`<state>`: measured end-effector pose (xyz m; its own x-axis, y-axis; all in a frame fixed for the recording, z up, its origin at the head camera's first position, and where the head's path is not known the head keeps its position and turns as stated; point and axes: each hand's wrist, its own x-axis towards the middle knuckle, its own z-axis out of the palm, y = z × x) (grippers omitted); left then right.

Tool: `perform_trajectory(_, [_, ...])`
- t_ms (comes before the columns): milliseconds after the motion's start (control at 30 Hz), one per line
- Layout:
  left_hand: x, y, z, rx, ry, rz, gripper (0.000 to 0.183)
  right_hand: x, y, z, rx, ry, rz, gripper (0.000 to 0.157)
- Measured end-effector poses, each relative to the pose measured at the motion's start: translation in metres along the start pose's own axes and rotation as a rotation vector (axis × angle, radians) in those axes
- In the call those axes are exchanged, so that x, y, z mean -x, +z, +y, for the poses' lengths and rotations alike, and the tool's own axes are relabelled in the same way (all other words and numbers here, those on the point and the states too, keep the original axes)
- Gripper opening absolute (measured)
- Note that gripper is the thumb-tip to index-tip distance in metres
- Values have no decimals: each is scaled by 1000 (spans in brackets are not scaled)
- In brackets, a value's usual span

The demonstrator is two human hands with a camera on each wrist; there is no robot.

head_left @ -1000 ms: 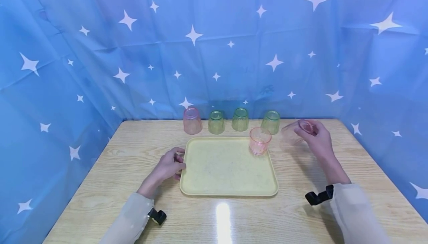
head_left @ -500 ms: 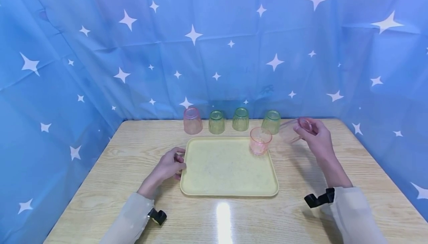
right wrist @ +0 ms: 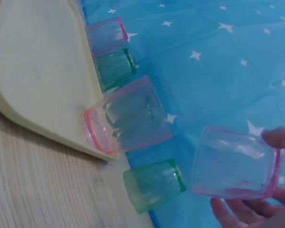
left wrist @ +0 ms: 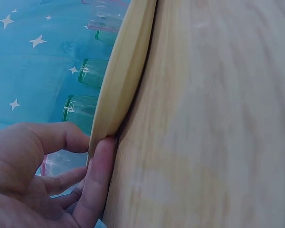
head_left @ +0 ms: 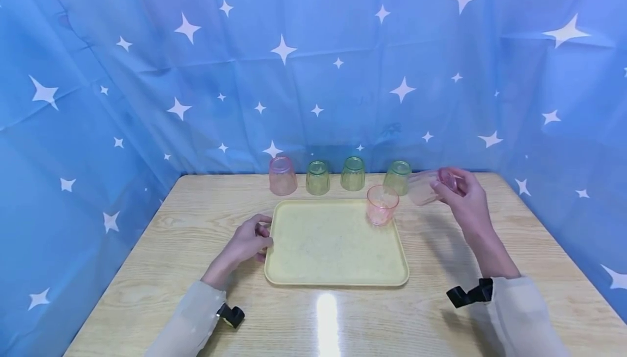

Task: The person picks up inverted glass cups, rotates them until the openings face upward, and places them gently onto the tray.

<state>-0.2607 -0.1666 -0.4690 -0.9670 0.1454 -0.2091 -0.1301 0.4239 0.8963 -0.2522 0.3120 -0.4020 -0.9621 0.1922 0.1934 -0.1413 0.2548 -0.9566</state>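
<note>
Near the far right corner of the table (head_left: 382, 313), the right grip (head_left: 464, 196) curls round a tilted pink tumbler (head_left: 422, 187), mouth leftward, right of the tray (head_left: 333, 248) whose left edge the left grip (head_left: 247, 240) pinches.

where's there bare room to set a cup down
Most of the tray is bare, left of and in front of the pink cup at its far right corner. So is the table between tray and right wristband. Crowded: behind the tray, where four cups stand in a row.
</note>
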Motion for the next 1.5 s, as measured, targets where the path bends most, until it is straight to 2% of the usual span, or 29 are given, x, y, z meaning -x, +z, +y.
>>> perform_trajectory(67, [0, 0, 0, -5, -2, 0, 62, 1, 2, -3, -50, -10, -14, 74])
perform_trajectory(267, [0, 0, 0, -10, 6, -1, 62, 6, 7, -13, -104, -46, -39, 68])
perform_trajectory(500, [-1, 0, -1, -15, 14, 1, 61, 14, 17, -27, 33, -84, -56, 60])
perform_trajectory(600, [-1, 1, -1, -8, 7, -1, 61, 17, 21, -31, 41, -96, -63, 55])
perform_trajectory(833, [-2, 2, 0, 0, 5, -1, 60, 22, 33, -35, -72, -141, -87, 37])
perform_trajectory(1133, [1, -1, 0, 0, 7, -3, 61, 30, 54, -39, 19, -200, -100, 38])
perform_trajectory(1500, [-1, 0, 1, -3, -6, 6, 62, 39, 77, -40, -46, -155, -140, 44])
